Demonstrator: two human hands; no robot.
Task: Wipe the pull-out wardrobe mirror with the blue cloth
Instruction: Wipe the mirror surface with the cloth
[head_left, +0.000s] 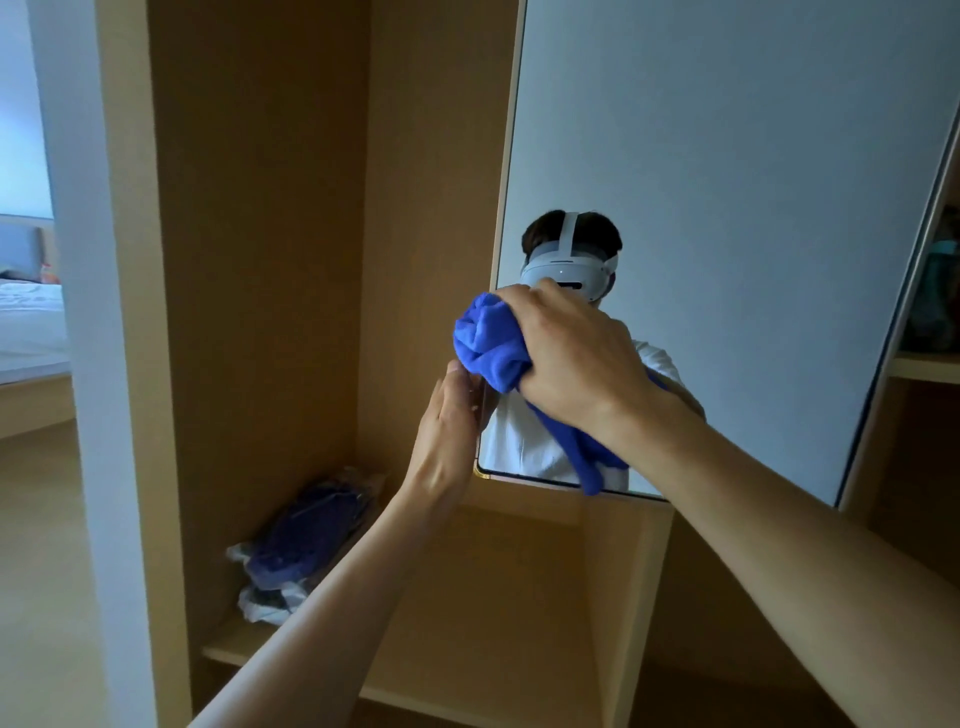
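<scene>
pull-out wardrobe mirror (727, 182), a tall rectangular glass panel in a thin frame with a rounded lower corner, stands out from the light brown wooden wardrobe (260, 260) at the right of my view. its long axis runs up and down, leaning a little to the right at the top in this wide lens, and its glass faces me. the glass shows a pale wall and the person's white shirt and white headset. the right hand (576, 358) is clenched round a bunched, fuzzy blue cloth (488, 343), held at the glass near the mirror's left edge, low on the panel. a tail of the cloth hangs under the wrist down to the bottom rim. the left hand (449, 421) grasps the mirror's left edge just below the cloth, its fingers hidden behind the edge. lower left, on a wooden shelf (228, 649) inside the wardrobe, lies a clear plastic bag (301, 540) of dark blue fabric. far left i see a white bed (26, 322).
</scene>
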